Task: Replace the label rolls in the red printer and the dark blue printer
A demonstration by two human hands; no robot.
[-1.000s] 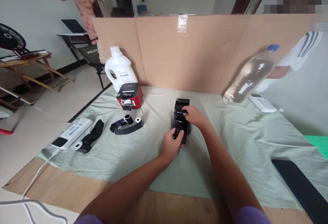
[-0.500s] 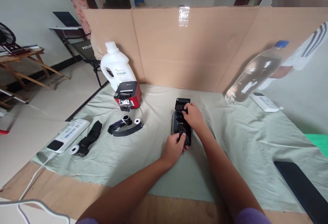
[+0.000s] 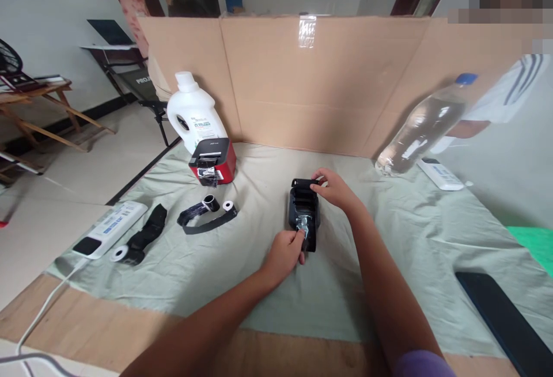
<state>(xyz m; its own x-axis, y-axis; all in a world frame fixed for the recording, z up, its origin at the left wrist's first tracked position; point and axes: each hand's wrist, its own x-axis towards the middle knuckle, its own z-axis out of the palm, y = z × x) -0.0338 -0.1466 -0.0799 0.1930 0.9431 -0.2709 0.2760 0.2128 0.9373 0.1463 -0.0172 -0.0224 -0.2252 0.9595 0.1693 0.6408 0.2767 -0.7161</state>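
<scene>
A small black printer lies on the cloth in front of me with its hinged lid raised at the far end. Out of its open bay, toward me, runs a strip of shiny black film. My left hand is closed on the near end of that film, thumb on top. At the lid's right corner my right hand is closed, with thumb and fingertips on its edge. Whatever lies deep inside the bay is too dark to make out.
Left of the printer lie a black ribbon with two rolls, another black roll and a white power strip. Behind them stand a red-black printer and a white jug. A bottle, phone and cardboard screen surround the workspace.
The printer's lid has tilted down toward me, with my right hand at its corner. My left hand has shifted slightly down and left, and the film over the bay now catches the light.
</scene>
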